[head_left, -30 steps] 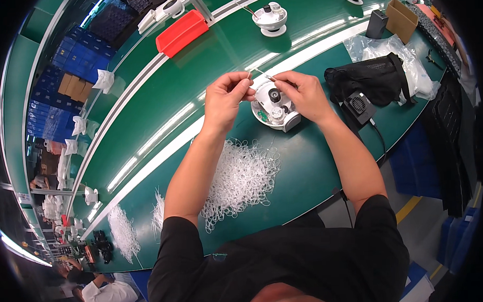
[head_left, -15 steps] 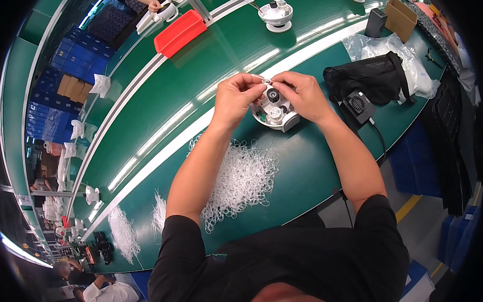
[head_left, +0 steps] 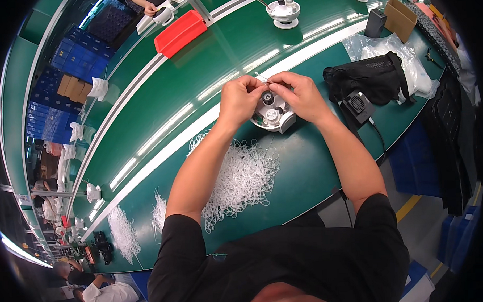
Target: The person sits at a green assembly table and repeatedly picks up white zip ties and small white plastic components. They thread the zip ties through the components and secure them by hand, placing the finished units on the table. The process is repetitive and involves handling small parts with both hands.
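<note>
A round white device housing [head_left: 283,123] sits tilted on the green bench ahead of me, its inside facing up. A black cylinder [head_left: 268,98] and a round white part [head_left: 272,116] show within it. At its far rim, my left hand [head_left: 241,99] and my right hand [head_left: 299,97] meet, both closed in a pinch with fingertips nearly touching. From between them a thin white strip [head_left: 258,75] sticks out; the rest of what they grip is hidden by the fingers. Beside my left forearm lies a heap of thin white looped ties [head_left: 240,177].
Smaller heaps of white ties [head_left: 124,235] lie to the left. A black mesh bag [head_left: 366,80], a black adapter-like box [head_left: 358,107] with a cable, clear plastic bags and an open carton [head_left: 401,18] are at right. Beyond are a white device [head_left: 283,14], a red tray [head_left: 180,33] and a co-worker's hand [head_left: 150,9].
The housing under my hands has shifted slightly left, and the white strip now sticks out farther. Across the bench, the white devices have moved a little right; the co-worker's hand has shifted.
</note>
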### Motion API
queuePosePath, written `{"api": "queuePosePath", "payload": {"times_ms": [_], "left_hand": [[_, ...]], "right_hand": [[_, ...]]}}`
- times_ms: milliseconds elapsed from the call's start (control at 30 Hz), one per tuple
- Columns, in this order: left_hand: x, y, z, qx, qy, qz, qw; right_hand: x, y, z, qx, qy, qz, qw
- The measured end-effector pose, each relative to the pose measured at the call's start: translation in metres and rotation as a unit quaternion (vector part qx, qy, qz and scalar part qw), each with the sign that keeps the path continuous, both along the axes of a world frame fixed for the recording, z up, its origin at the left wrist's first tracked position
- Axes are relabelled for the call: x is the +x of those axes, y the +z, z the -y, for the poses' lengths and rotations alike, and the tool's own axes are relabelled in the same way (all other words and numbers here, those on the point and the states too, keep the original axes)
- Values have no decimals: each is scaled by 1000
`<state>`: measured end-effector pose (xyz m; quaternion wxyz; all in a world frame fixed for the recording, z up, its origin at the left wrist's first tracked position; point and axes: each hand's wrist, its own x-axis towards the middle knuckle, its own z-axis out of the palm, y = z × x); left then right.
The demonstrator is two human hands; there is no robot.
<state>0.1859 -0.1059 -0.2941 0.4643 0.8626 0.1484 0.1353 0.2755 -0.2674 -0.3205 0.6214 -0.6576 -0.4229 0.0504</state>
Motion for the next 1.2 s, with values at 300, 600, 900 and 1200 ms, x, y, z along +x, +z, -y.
{"api": "queuePosePath", "payload": {"times_ms": [300, 600, 900, 1200], "left_hand": [[-3, -9, 2, 268, -75, 99, 955], [-4, -14, -1, 271, -54, 89, 957], [-4, -18, -1, 264, -58, 92, 958], [-6, -15, 3, 259, -23, 88, 962]], "right_hand": [[11, -14, -6, 92, 30, -307, 947], [3, -2, 3, -134, -32, 122, 983], [7, -4, 5, -121, -40, 221, 967], [14, 0, 11, -114, 15, 230, 966]]}}
